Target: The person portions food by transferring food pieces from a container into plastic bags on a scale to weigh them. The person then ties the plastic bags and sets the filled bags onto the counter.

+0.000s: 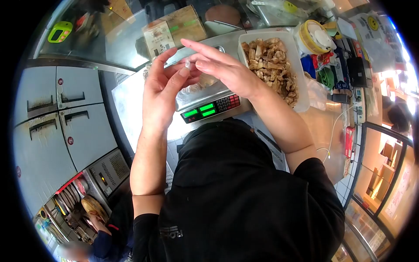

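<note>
Both hands are raised over a digital scale (211,108) with green displays and a keypad. My left hand (163,85) pinches the twisted top of a clear plastic bag (188,64) between thumb and fingers. Beside it, my right hand (227,70) has its fingers stretched toward the left hand, apart from each other. Below the hands, the lower part of the bag rests over the scale's metal tray, partly hidden. To the right of the scale is a white plastic tub (302,87) filled with brown chopped pieces (271,65).
A cardboard box (187,25) and a round brown board (223,15) lie behind the scale. At the right are a yellow-rimmed container (307,37) and a white cable (334,131). Steel cabinets (43,148) stand at the left. Another person (104,242) is at the lower left.
</note>
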Motion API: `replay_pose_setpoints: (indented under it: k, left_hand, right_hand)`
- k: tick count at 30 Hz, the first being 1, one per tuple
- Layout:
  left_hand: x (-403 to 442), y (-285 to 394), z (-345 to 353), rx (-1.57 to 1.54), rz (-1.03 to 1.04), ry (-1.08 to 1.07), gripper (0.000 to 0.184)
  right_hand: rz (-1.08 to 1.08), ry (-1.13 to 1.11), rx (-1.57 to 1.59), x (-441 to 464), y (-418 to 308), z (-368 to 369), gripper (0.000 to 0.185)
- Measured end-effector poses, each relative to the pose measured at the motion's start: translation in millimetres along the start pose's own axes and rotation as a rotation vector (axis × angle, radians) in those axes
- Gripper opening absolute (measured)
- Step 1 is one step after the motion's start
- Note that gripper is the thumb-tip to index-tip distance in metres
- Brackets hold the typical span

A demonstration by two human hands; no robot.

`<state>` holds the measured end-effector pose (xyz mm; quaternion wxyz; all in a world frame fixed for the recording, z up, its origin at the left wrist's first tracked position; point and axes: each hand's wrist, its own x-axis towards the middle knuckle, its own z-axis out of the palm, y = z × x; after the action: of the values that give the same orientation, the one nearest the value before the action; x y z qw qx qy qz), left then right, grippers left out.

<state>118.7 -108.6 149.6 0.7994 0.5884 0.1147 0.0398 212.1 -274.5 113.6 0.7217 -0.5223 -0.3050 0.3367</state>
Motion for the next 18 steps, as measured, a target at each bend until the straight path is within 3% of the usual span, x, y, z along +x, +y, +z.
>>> replay_pose_setpoints:
  k: [18]
  left_hand:
    - [-4.6, -1.2, -2.7, 0.006, 0.033, 0.001, 0.050]
  right_hand:
    - [0.007, -0.020, -0.043, 2.5, -5.4, 4.4, 0.056]
